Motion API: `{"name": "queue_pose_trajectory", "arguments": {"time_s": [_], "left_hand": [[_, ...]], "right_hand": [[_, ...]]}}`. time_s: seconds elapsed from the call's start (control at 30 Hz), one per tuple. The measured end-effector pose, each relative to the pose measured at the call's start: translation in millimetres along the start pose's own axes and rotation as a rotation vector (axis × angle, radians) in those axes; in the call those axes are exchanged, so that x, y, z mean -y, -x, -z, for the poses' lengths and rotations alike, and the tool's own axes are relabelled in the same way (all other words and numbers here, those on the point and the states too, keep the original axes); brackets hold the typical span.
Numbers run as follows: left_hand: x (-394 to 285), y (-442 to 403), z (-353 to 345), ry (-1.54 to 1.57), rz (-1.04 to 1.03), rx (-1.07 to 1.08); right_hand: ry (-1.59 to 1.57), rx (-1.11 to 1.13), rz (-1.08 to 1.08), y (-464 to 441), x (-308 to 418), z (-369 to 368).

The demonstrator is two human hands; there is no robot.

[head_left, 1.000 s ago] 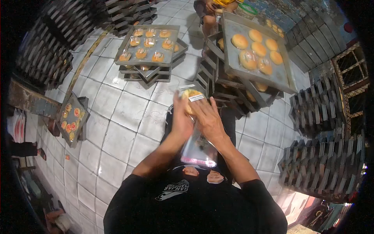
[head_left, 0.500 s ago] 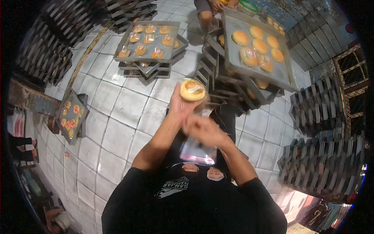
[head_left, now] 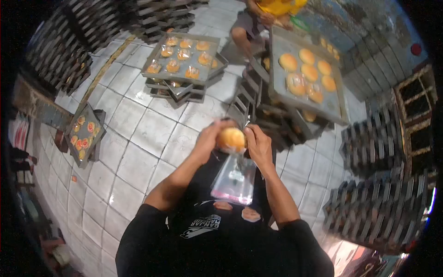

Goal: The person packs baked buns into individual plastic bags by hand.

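Note:
A round golden bun (head_left: 231,140) sits between my hands in front of my lap, slightly blurred. My left hand (head_left: 208,141) is closed around its left side. My right hand (head_left: 259,145) is at the bun's right edge, thumb and fingers pinched on what looks like a thin clear plastic bag (head_left: 249,121), though most of the film is hard to make out. Below the bun, a stack of clear plastic bags (head_left: 234,180) with a pink edge lies on my lap.
A tray of buns (head_left: 276,83) tops a stack at front right, with a person (head_left: 249,27) behind it. Wrapped buns fill another tray (head_left: 211,44) at front left. A tray of decorated buns (head_left: 76,159) stands far left. Stacked trays (head_left: 376,207) line the right.
The bun has come down toward my lap and its plain golden side now shows. My right hand has risen from the bag stack to the bun. The view has tilted slightly.

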State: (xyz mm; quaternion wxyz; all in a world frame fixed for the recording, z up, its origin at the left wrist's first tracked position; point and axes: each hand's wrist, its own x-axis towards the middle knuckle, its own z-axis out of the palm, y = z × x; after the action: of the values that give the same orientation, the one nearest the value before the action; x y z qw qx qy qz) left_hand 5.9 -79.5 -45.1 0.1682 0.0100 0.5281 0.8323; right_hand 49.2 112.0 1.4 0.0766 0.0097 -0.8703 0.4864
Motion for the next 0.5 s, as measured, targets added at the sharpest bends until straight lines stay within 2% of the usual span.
{"name": "queue_pose_trajectory", "arguments": {"time_s": [0.03,0.07,0.1,0.17,0.2,0.27,0.3,0.37,0.43,0.5], "left_hand": [[-5,2,-6,-0.203,-0.012,0.011],[9,-4,-7,-0.143,-0.105,-0.062],[8,-6,-5,-0.142,-0.121,-0.058],[10,-11,-2,-0.387,-0.366,-0.067],[0,-6,-11,-0.222,-0.264,-0.091],[-19,-7,-19,-0.18,-0.195,-0.177],[-23,-10,-18,-0.148,-0.131,-0.257],[-14,-13,-9,-0.145,-0.145,-0.332],[-23,3,-3,-0.578,-0.614,-0.365],[6,22,22,-0.588,-0.55,-0.332]], "right_hand": [[0.011,-0.028,-0.1,-7,0,3],[0.076,-0.011,-0.072,-8,2,6],[0.136,-0.04,0.065,-12,5,2],[0.09,-0.033,0.207,-8,12,5],[0.096,-0.035,0.206,-13,17,8],[0.024,-0.176,0.118,-23,20,6],[-0.023,-0.051,-0.085,-36,8,14],[-0.414,-0.027,-0.355,-45,6,23],[-0.401,0.009,-0.344,-24,-6,17],[-0.403,0.099,-0.353,10,-40,4]]}}
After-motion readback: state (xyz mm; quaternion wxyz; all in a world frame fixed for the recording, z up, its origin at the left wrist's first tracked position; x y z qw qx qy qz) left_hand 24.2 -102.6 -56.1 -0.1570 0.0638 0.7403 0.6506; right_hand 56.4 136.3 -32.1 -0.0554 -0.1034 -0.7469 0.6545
